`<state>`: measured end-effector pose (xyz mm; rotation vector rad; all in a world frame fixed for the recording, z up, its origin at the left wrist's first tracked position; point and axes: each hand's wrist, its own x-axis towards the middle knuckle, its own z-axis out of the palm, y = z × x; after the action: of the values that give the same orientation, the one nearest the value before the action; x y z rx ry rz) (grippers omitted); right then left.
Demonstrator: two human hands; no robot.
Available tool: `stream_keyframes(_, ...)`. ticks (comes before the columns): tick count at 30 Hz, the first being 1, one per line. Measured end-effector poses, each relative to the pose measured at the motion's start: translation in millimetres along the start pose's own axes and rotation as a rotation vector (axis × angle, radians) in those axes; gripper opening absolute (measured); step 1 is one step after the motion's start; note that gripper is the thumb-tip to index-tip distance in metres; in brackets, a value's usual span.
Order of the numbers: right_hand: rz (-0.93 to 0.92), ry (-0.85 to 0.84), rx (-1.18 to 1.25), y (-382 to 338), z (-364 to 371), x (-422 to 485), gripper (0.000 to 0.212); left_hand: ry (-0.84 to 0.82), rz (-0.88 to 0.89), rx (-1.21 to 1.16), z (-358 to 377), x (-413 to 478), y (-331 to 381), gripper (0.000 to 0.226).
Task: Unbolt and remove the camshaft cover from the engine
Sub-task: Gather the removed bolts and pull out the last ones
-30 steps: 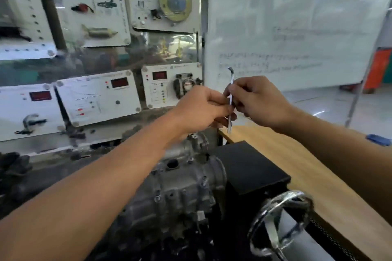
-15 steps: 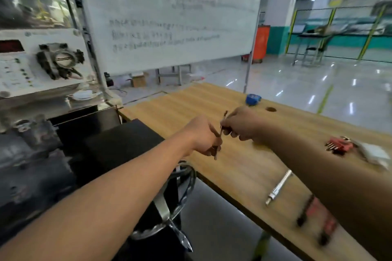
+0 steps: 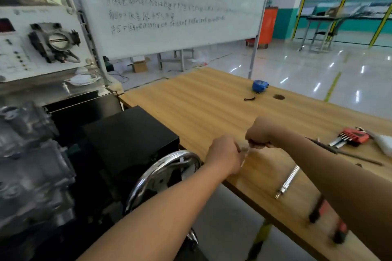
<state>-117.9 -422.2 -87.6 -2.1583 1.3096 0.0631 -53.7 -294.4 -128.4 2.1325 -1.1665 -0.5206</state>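
Observation:
The grey engine [image 3: 31, 165] with its cover stands at the far left on a black stand [image 3: 127, 135]. Both hands are away from it, over the near edge of the wooden table [image 3: 201, 101]. My left hand [image 3: 222, 154] and my right hand [image 3: 261, 133] together pinch a thin metal hex key [image 3: 244, 155], which points down between them. Its upper end is hidden in my right fist.
A chrome handwheel [image 3: 161, 178] sits on the stand below my left hand. On the table lie a socket extension bar [image 3: 287, 182], a red hex key set [image 3: 350, 136], a thin file [image 3: 347, 153], a red-handled tool [image 3: 331, 224] and a blue tape measure [image 3: 259, 86]. A whiteboard [image 3: 169, 6] stands behind.
The view has swung right, from the engine to the table. Both hands carried the hex key down from chest height to just above the table edge.

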Motion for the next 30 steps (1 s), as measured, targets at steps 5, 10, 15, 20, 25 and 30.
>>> stream_keyframes(5,-0.317,0.098,-0.05,-81.0,-1.7,-29.9,0.024,0.096,0.139,0.116,-68.6,-42.9,2.3,0.021)
stream_keyframes(10,-0.702,0.179,0.064,-170.6,13.0,-113.5,0.029,0.308,0.186,0.316,-140.1,-105.8,-13.7,0.021)
stream_keyframes(15,-0.978,0.132,-0.01,-223.6,44.4,-180.5,0.029,0.446,0.078,0.578,-194.1,-167.1,-39.8,0.019)
stream_keyframes(20,-1.26,0.032,0.0,-237.6,61.9,-223.4,0.032,0.444,0.2,0.739,-216.7,-231.1,-55.4,0.017)
stream_keyframes(25,-1.382,-0.165,-0.238,-232.8,68.7,-250.8,0.021,0.521,0.232,0.617,-235.7,-287.2,-81.2,0.014)
stream_keyframes(30,-1.385,-0.045,-0.43,-228.4,86.8,-253.5,0.013,0.673,0.113,0.386,-246.6,-318.7,-105.0,0.008)
